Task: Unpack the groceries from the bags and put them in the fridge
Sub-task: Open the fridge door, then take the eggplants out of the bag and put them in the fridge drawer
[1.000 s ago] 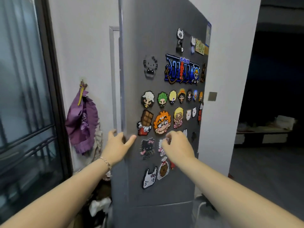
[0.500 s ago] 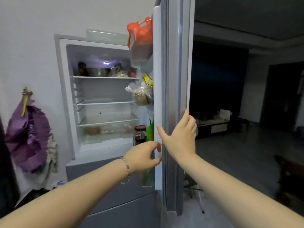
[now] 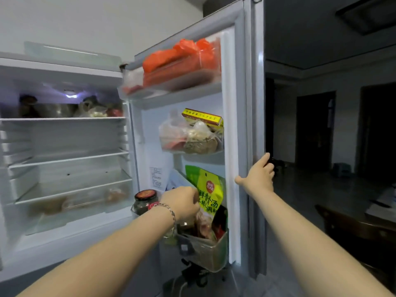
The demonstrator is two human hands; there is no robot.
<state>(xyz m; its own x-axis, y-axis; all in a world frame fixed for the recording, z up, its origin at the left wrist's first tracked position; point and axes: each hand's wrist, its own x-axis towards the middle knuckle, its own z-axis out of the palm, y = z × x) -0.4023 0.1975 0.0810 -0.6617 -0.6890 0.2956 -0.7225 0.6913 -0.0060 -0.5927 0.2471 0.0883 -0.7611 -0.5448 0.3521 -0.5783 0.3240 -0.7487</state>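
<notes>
The fridge [image 3: 64, 67] stands open, its door [image 3: 237, 103] swung wide to the right. My right hand [image 3: 258, 179] grips the door's outer edge, fingers wrapped behind it and thumb on the inner seal. My left hand [image 3: 182, 202], with a bracelet on the wrist, hovers with curled fingers in front of the lower door bin [image 3: 207, 251], beside a green and yellow packet [image 3: 209, 187]. What its fingers touch is hidden. No grocery bags are in view.
Orange bags [image 3: 182, 58] fill the top door bin. Clear bags and a yellow box [image 3: 201, 116] sit in the middle bin. A red-lidded jar [image 3: 145, 200] stands left of my left hand. Glass shelves [image 3: 70, 155] hold little. A dark table [image 3: 353, 228] stands at right.
The fridge door went from closed to wide open. My right hand stayed on its outer edge. My left hand left the door's edge and now sits in front of the lower door bin.
</notes>
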